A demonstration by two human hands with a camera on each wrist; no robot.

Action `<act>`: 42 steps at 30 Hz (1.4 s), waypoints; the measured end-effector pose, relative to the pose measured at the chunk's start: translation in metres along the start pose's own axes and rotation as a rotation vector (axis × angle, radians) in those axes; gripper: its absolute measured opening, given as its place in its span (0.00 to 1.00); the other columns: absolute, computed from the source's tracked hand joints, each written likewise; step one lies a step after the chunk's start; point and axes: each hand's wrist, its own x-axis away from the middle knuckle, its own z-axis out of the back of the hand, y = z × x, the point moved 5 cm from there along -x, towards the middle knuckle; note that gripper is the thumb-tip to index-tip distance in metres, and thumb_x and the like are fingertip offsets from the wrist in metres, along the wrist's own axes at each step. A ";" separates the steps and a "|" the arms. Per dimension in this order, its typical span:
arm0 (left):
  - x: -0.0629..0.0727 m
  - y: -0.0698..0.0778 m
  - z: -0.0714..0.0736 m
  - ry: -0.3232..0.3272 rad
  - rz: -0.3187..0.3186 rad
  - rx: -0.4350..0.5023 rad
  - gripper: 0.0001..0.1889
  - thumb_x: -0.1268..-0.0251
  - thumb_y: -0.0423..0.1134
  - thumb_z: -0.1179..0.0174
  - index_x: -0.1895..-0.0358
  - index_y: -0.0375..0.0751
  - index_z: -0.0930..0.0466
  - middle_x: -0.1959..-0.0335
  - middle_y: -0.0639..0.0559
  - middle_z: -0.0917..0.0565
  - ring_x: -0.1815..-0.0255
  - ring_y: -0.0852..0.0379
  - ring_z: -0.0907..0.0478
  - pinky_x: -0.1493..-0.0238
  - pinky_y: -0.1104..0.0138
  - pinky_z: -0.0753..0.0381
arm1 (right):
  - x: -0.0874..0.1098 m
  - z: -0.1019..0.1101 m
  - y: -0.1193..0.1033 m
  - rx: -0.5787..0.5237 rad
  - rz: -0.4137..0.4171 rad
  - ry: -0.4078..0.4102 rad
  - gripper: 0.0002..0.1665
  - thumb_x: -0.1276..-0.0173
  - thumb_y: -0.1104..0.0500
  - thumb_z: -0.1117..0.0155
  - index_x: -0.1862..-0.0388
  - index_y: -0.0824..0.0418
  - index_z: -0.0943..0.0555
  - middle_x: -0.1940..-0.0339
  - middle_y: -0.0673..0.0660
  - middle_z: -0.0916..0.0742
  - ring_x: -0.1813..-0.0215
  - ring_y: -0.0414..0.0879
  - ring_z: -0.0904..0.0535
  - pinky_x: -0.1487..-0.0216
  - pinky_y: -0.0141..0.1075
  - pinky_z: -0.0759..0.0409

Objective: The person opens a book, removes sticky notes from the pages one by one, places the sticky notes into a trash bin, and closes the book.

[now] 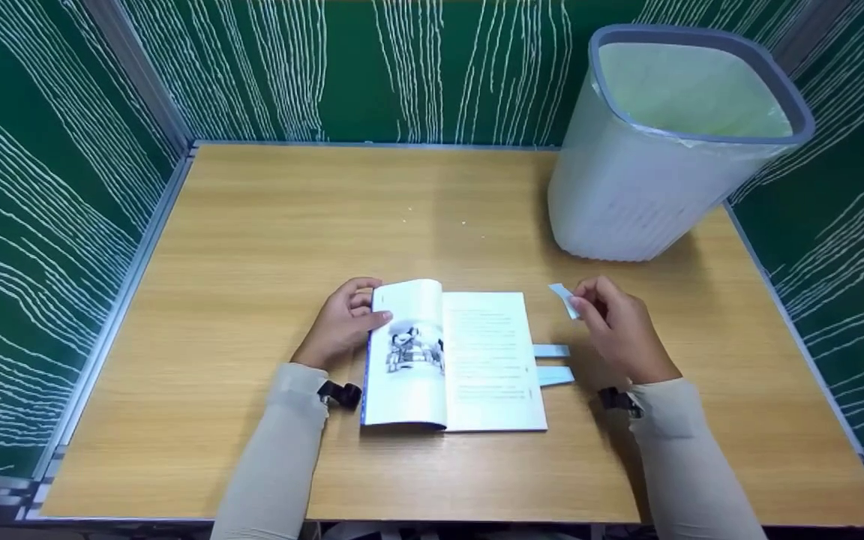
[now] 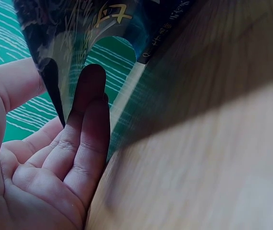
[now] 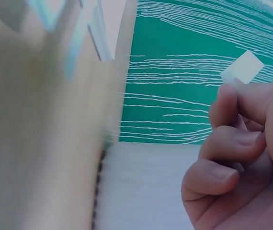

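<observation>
An open book (image 1: 486, 360) lies on the table, a cartoon-like picture on its left page and lines of text on the right. My left hand (image 1: 336, 324) grips its left edge, thumb on the page and fingers beneath. The left wrist view shows the dark cover (image 2: 79, 28) bent and lifted between thumb and fingers. Off the book's right side, my right hand (image 1: 619, 330) pinches a small pale blue paper strip (image 1: 562, 298) between thumb and forefinger. Two more light blue strips, an upper one (image 1: 552, 351) and a lower one (image 1: 556, 376), stick out from the right edge.
A tall white waste bin (image 1: 627, 195) with a grey rim and pale liner stands at the table's back right, beyond my right hand. Tiny white specks (image 1: 463, 223) lie on the wooden table (image 1: 289, 210). Green walls (image 1: 357, 75) with white lines enclose the back and sides.
</observation>
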 end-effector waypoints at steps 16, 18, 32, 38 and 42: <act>0.000 0.003 -0.002 0.002 0.018 -0.041 0.32 0.37 0.31 0.28 0.31 0.42 0.30 0.48 0.39 0.15 0.56 0.47 0.14 0.55 0.61 0.12 | -0.022 0.048 -0.036 0.041 0.158 0.138 0.07 0.21 0.53 0.40 0.54 0.55 0.22 0.71 0.49 0.20 0.74 0.44 0.29 0.76 0.29 0.32; 0.000 0.003 -0.002 0.000 0.019 -0.040 0.32 0.38 0.31 0.28 0.31 0.43 0.30 0.48 0.40 0.15 0.56 0.48 0.14 0.55 0.61 0.12 | -0.023 0.052 -0.039 0.050 0.171 0.145 0.07 0.21 0.53 0.39 0.55 0.55 0.22 0.71 0.49 0.20 0.74 0.44 0.30 0.76 0.29 0.32; 0.000 0.002 -0.001 0.008 0.026 0.008 0.33 0.39 0.29 0.28 0.31 0.40 0.30 0.48 0.39 0.15 0.56 0.47 0.14 0.55 0.61 0.12 | -0.036 0.070 -0.061 0.169 0.280 0.182 0.06 0.21 0.55 0.39 0.54 0.57 0.23 0.71 0.49 0.21 0.76 0.41 0.32 0.77 0.26 0.34; 0.000 0.002 -0.001 0.008 0.020 0.010 0.33 0.39 0.28 0.28 0.31 0.40 0.30 0.48 0.39 0.15 0.57 0.48 0.14 0.56 0.61 0.12 | -0.040 0.077 -0.071 0.203 0.283 0.180 0.07 0.21 0.55 0.40 0.53 0.57 0.23 0.71 0.49 0.22 0.76 0.41 0.32 0.76 0.25 0.33; 0.000 0.002 -0.001 0.008 0.016 0.016 0.32 0.39 0.28 0.28 0.32 0.41 0.29 0.49 0.38 0.16 0.58 0.47 0.15 0.56 0.60 0.12 | -0.041 0.080 -0.076 0.218 0.264 0.178 0.08 0.21 0.54 0.41 0.52 0.57 0.24 0.71 0.50 0.23 0.76 0.42 0.32 0.75 0.26 0.33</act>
